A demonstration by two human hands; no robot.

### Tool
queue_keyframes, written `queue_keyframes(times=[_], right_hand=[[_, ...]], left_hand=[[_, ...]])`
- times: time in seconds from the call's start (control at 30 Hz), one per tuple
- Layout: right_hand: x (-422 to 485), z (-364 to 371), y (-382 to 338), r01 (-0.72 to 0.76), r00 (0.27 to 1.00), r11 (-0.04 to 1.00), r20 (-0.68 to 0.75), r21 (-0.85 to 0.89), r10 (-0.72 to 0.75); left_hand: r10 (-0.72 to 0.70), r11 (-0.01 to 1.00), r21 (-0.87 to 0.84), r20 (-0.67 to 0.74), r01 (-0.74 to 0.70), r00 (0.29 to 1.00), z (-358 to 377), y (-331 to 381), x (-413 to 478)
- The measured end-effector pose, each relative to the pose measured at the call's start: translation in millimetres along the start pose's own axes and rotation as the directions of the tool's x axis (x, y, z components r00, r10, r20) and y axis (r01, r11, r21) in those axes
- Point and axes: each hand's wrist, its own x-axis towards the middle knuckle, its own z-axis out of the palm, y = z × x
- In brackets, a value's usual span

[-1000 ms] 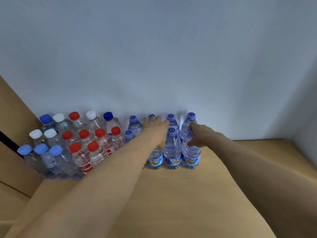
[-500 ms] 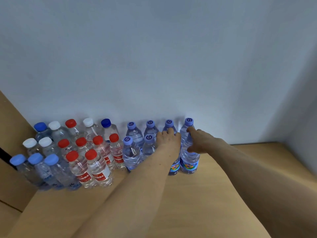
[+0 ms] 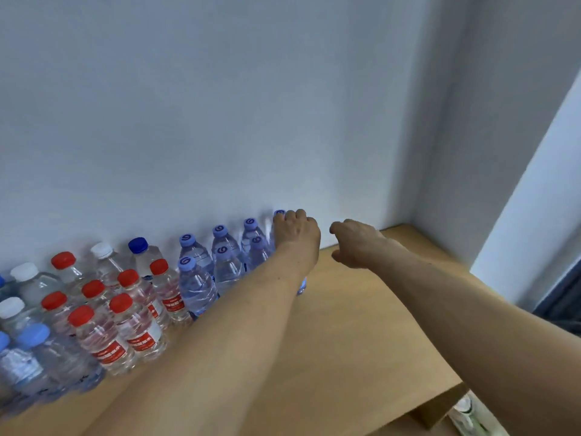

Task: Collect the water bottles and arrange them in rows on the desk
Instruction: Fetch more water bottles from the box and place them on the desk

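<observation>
Rows of water bottles stand against the wall on the wooden desk (image 3: 361, 325). Purple-capped bottles (image 3: 196, 284) form the right group, red-capped bottles (image 3: 138, 325) stand left of them, and white- and blue-capped ones (image 3: 28, 357) are at the far left. My left hand (image 3: 295, 236) lies over the rightmost purple-capped bottles, fingers curled down over their tops beside one showing cap (image 3: 279, 213). Only a bottle base (image 3: 301, 289) shows below the wrist. My right hand (image 3: 355, 243) hovers just to the right, loosely curled, holding nothing and apart from the bottles.
The white wall (image 3: 251, 121) rises right behind the bottles and meets a side wall (image 3: 503, 152) at the desk's far right corner. The desk's right edge (image 3: 440, 407) drops off at lower right, where another bottle (image 3: 465, 413) lies below.
My right hand has come off the rightmost bottle and drawn to the right. My left hand has shifted right onto the end bottles. The view has swung right.
</observation>
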Motion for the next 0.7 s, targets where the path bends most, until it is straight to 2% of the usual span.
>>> queue_keyframes(times=[0.23, 0.43, 0.7], right_hand=[[-89, -33, 67, -0.251, 0.968, 0.967, -0.016, -0.030, 0.251], [-203, -54, 138, -0.415, 0.909, 0.909, -0.059, -0.037, 0.412], [-426, -77, 226, -0.710, 0.704, 0.704, -0.045, 0.004, 0.709]], left_hand=[[0.203, 0.979, -0.004, -0.072, -0.204, 0.976, -62, 83, -24], [0.386, 0.922, 0.038, -0.135, -0.384, 0.913, -118, 191, -72], [0.600, 0.798, 0.085, -0.202, -0.597, 0.774, -189, 353, -204]])
